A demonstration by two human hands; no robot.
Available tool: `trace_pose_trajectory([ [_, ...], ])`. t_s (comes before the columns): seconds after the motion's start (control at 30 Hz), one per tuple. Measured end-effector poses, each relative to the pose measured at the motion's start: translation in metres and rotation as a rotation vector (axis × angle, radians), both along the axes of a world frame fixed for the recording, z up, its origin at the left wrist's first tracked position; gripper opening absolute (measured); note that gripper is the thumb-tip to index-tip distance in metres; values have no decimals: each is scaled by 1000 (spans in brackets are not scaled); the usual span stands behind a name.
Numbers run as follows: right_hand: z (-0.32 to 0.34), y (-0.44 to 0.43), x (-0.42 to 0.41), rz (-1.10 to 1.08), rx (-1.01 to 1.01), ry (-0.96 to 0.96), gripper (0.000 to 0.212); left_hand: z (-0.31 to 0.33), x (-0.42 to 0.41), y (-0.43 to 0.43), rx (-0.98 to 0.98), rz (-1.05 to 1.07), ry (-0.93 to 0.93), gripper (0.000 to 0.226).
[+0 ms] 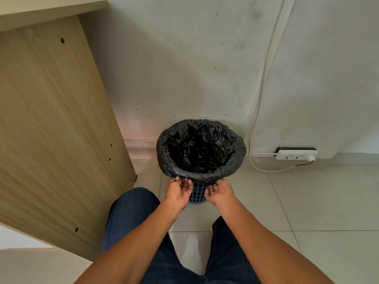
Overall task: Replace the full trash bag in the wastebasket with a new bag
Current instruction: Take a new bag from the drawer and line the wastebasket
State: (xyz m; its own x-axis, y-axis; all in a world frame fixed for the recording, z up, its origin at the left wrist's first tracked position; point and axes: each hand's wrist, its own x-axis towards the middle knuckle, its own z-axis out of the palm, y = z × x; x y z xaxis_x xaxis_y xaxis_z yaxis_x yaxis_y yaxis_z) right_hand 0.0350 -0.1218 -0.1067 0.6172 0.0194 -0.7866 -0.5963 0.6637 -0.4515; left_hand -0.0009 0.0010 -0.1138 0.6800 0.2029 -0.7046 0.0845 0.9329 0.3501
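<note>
Risk, tipping: we judge that the light wastebasket (197, 194) topples toward the power strip (295, 154) at 3 o'clock if we pull the film unsteadied.
Risk, tearing: the thin film may rip if we drag it off one side only.
Risk, slipping: a shallow hold may lose the hem.
Location: the wastebasket stands on the floor (307, 201) at 12 o'clock from us, against the wall (184, 58).
Trash bag (235, 149): black, crinkled, folded outward over the whole rim; contents not discernible.
Lattice: blue, visible only at 6 o'clock.
Left hand (178, 191): at 7 o'clock of the rim, fingers curled at the hem; we cannot tell whether they pinch it.
Right hand (220, 192): at 5 o'clock, likewise; hold undetermined.
</note>
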Motion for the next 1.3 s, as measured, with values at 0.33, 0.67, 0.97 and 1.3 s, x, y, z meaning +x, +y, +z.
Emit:
trace_pose_trajectory([
  [0.33, 10, -2, -13, -80, -65, -105, 14, 6, -11, -16, 25, 72, -76, 7],
  [0.67, 12, -9, -11, -143, 170, -58, 14, -2, -11, -17, 8, 41, -58, 20],
  [0.97, 11, -8, -2, -114, 196, -73, 20, 0, -1, -13, 72, 22, -71, 17],
  [1.3, 16, -12, -3, -122, -36, -117, 33, 7, -6, -7, 128, -5, -86, 41],
])
